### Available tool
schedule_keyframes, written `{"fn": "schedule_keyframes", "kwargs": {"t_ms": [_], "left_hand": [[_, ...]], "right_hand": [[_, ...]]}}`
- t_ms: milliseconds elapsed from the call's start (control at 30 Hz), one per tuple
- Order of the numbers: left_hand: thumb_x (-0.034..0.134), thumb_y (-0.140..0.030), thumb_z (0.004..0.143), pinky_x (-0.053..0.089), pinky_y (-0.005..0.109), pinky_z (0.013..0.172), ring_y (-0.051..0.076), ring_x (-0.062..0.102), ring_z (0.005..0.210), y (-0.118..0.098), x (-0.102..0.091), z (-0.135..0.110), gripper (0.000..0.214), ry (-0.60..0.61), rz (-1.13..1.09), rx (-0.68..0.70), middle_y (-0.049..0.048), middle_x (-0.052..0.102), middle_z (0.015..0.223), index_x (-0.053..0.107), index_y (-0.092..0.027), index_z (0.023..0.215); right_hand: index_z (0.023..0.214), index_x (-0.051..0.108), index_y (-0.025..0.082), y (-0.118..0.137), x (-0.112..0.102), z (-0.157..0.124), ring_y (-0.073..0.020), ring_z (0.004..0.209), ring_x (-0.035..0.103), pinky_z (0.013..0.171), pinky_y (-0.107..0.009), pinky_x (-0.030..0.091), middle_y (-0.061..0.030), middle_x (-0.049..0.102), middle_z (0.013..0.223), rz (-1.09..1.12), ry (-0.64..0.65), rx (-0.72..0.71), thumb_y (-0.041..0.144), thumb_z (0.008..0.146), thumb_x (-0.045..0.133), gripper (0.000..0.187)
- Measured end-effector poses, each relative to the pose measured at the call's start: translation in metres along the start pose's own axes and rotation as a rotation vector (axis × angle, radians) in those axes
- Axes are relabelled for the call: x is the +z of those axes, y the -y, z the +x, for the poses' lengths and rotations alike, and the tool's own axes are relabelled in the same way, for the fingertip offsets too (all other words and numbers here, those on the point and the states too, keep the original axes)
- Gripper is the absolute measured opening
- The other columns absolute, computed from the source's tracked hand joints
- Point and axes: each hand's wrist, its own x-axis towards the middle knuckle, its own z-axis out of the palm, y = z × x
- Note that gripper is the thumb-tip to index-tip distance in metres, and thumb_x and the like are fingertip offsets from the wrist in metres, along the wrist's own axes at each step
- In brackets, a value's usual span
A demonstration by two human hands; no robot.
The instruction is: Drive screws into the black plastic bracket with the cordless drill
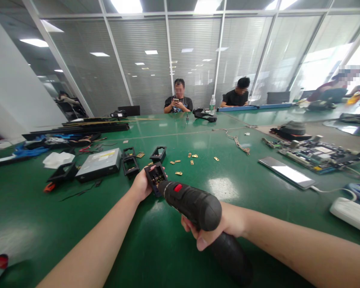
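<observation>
My left hand (141, 186) is closed around a black plastic socket housing (154, 173), tilted with its open side toward me and brass-coloured parts inside. In my right hand (208, 232) is a black cordless drill (195, 202) with a red switch on top, its fingers wrapped round the grip. The drill's front end points into the housing; the bit's exact contact point is hidden. Just beyond lie several small brass plates (179, 173) on the green table. Other black housings (131, 165) stand left of my left hand, and one more frame (158, 153) sits behind it.
A silver disc drive (99, 164) and a white tissue (58, 160) lie left. To the right are a phone (286, 172) with a cable, a circuit board (321, 154) and a white power strip (352, 214). Two people sit across the table (186, 138); another is blurred at right.
</observation>
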Motion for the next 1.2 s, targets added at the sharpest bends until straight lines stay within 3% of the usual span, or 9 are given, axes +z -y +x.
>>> {"fn": "schedule_keyframes", "kwargs": {"t_ms": [133, 367, 800, 1200], "left_hand": [[0.047, -0.028, 0.09, 0.058, 0.036, 0.064, 0.025, 0.071, 0.067, 0.0, 0.0, 0.0, 0.03, 0.002, 0.02, -0.003, 0.0153, 0.073, 0.077, 0.071, -0.008, 0.089], [0.046, -0.028, 0.091, 0.058, 0.035, 0.064, 0.025, 0.071, 0.066, -0.002, 0.002, -0.001, 0.032, -0.008, 0.033, -0.007, 0.0164, 0.074, 0.076, 0.071, -0.008, 0.089], [0.046, -0.026, 0.09, 0.059, 0.037, 0.065, 0.025, 0.072, 0.068, 0.0, 0.0, -0.001, 0.029, -0.008, 0.005, 0.008, 0.0137, 0.074, 0.078, 0.07, -0.009, 0.089], [0.046, -0.028, 0.09, 0.058, 0.036, 0.065, 0.025, 0.071, 0.068, 0.001, -0.002, 0.001, 0.032, 0.012, 0.025, 0.004, 0.0153, 0.074, 0.075, 0.071, -0.009, 0.089]], "right_hand": [[0.08, 0.067, 0.015, 0.002, 0.001, -0.001, -0.0155, 0.07, 0.057, 0.067, -0.029, 0.045, 0.0022, 0.065, 0.075, 0.013, -0.018, 0.025, 0.023, 0.048, 0.096, 0.044], [0.074, 0.067, 0.016, 0.002, 0.001, 0.0, -0.0166, 0.074, 0.057, 0.076, -0.032, 0.046, 0.0022, 0.065, 0.073, 0.007, -0.026, 0.003, 0.023, 0.048, 0.096, 0.039], [0.079, 0.069, 0.015, 0.007, 0.004, -0.001, -0.0139, 0.068, 0.057, 0.066, -0.028, 0.045, 0.0011, 0.067, 0.079, 0.028, -0.034, 0.079, 0.026, 0.044, 0.096, 0.046], [0.079, 0.069, 0.013, 0.012, 0.005, -0.002, -0.0132, 0.067, 0.057, 0.064, -0.026, 0.043, 0.0012, 0.065, 0.076, 0.016, -0.028, 0.052, 0.026, 0.048, 0.095, 0.042]]}}
